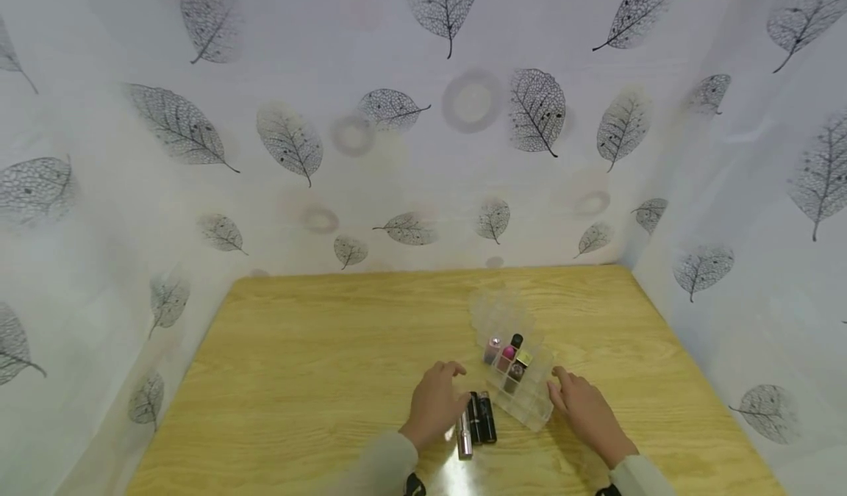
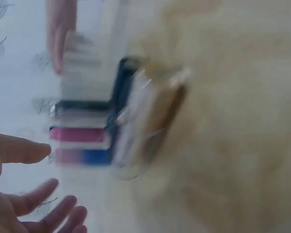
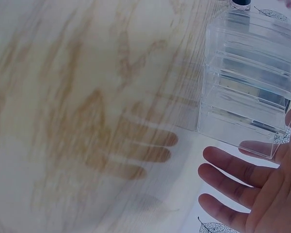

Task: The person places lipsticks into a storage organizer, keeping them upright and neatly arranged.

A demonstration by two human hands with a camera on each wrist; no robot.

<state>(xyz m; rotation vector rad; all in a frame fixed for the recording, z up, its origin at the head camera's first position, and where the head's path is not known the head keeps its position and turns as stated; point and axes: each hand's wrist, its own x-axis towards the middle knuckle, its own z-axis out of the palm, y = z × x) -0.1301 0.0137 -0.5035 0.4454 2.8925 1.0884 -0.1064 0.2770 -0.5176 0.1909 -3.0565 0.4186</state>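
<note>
Organizer (image 1: 533,405) between left hand (image 1: 433,405) and right hand (image 1: 586,412), both loosely spread.

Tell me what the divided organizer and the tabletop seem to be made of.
Organizer: probably clear, glossy plastic, perhaps acrylic; its walls are see-through with shiny edges.
Tabletop: wood or a wood-look covering, somewhat glossy; grain streaks and glare show.
</note>
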